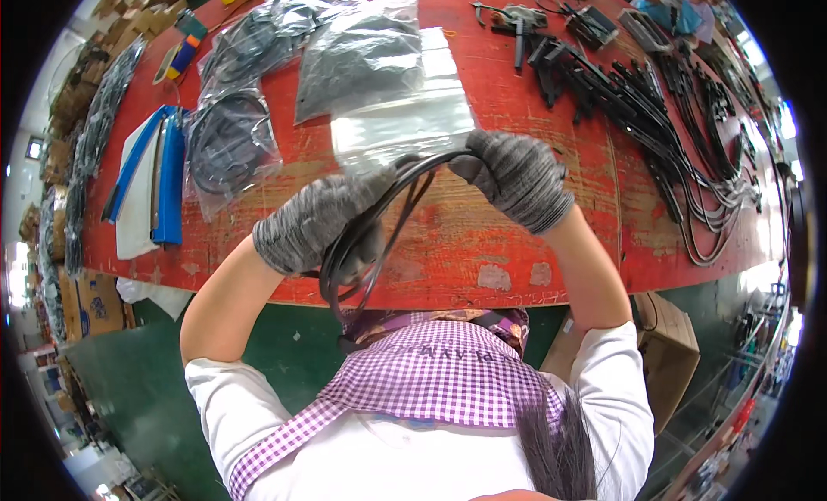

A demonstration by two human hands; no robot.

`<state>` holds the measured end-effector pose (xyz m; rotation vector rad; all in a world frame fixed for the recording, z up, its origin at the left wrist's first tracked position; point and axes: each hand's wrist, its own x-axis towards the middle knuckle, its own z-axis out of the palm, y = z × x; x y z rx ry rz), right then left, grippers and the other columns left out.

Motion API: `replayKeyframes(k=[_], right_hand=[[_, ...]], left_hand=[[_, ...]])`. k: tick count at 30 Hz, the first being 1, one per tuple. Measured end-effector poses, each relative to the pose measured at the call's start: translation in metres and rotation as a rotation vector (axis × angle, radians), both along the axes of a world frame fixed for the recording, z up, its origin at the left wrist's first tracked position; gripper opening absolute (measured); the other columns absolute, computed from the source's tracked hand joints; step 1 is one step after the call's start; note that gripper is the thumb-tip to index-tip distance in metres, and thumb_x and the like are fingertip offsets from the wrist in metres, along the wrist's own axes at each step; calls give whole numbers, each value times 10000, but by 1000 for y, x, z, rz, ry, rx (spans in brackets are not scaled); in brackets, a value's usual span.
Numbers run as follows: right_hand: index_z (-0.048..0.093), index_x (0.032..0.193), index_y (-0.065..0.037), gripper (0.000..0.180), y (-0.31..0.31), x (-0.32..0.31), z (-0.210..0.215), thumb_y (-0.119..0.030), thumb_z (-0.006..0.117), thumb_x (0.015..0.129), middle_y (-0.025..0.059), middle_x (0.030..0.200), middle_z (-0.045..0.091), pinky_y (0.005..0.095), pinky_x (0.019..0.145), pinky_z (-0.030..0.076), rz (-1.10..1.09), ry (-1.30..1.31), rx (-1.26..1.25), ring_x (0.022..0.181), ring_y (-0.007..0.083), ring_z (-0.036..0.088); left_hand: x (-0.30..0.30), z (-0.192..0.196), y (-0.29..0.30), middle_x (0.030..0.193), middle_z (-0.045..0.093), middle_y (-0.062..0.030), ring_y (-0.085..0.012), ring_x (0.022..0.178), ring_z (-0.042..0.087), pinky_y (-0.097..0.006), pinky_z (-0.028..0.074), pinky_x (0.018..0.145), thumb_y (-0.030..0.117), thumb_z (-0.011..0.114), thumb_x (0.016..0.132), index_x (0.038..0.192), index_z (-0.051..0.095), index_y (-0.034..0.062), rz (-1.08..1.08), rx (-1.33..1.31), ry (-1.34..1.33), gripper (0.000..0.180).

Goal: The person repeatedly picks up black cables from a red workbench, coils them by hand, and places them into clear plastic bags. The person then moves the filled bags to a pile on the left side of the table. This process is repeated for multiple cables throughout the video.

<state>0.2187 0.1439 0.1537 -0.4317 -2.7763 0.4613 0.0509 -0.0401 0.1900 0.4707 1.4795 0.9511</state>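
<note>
Both my hands wear grey knit gloves and hold a black cable [398,189] in loose loops above the near edge of the table. My left hand [323,221] is closed around the bundled loops, with its fingers partly behind them. My right hand [519,175] grips the upper stretch of the cable, thumb and fingers pressed together. Just beyond the hands lies a stack of clear plastic bags [396,130]. On it rests a filled clear bag [362,62] with dark contents. Left of that sits a bag with a coiled black cable [228,148].
The red worn table [534,251] fills the middle. Many loose black cables [637,113] lie at the right, with pliers [480,15] at the back. A blue holder with white sheets [155,178] and a tape dispenser [181,57] stand left. A cardboard box [668,354] is below right.
</note>
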Motion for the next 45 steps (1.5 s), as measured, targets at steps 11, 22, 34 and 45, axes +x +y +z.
replayKeyframes(k=[11, 22, 34, 45], right_hand=[[589, 859, -29, 755, 2, -5, -132, -745, 399, 714, 113, 810, 598, 383, 665, 494, 482, 371, -1892, 747, 230, 590], [475, 1191, -29, 521, -9, 53, -177, -385, 551, 818, 202, 1151, 520, 409, 905, 396, -450, -195, -293, 1070, 331, 502], [413, 1282, -109, 493, -51, 42, -214, -168, 507, 801, 184, 1307, 390, 459, 1051, 222, -125, 57, 21, 1232, 356, 339], [390, 1298, -103, 574, -19, 2, -214, -126, 499, 736, 159, 1306, 408, 428, 1061, 222, -20, 11, 32, 1224, 314, 366]], left_hand=[[37, -1, 14, 555, 514, -55, -156, 455, 491, -286, 410, 452, 314, 588, 841, 886, 597, 39, -184, 436, 486, 279], [106, -162, -33, 706, 609, -155, -321, 659, 607, -397, 493, 605, 390, 555, 799, 877, 587, 57, -941, 192, 979, 343], [31, -204, -2, 1165, 467, -242, -379, 1074, 463, -435, 390, 915, 351, 638, 709, 1314, 296, -9, -70, -168, 1261, 782], [39, -208, 14, 1212, 413, -225, -398, 1105, 392, -476, 319, 953, 431, 628, 693, 1299, 406, 174, -162, 23, 1611, 694]])
